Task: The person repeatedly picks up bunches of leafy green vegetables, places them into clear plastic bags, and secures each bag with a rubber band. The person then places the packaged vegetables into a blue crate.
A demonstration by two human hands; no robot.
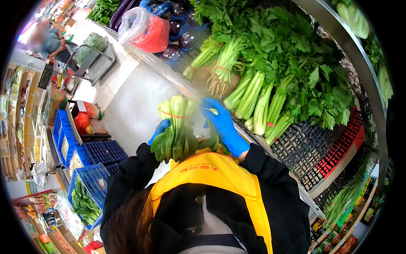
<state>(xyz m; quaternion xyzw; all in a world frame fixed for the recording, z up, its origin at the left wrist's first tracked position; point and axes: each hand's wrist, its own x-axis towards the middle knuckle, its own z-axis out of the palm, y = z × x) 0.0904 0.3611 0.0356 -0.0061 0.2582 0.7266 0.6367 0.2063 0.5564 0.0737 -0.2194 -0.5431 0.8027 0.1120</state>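
Both hands wear blue gloves. My left hand (161, 129) grips the side of a bok choy bunch (176, 111), its pale stem ends up and its leaves hanging down; a red band goes around the stems. My right hand (220, 122) is closed around a leafy green stalk (213, 133), whose pale end shows between the fingers and whose leaves hang beside the bunch. A blurred patch covers the right side of the bunch. Celery bunches (253, 92), some with red bands, lie on the stand just beyond my right hand.
A black plastic crate mat (295, 152) covers the stand's near part. Eggplants (171, 52) and a bag of red netting (152, 33) lie farther along. Blue crates (104, 152) with greens stand at the left. A person (52, 41) is beside a cart (95, 63) at the upper left.
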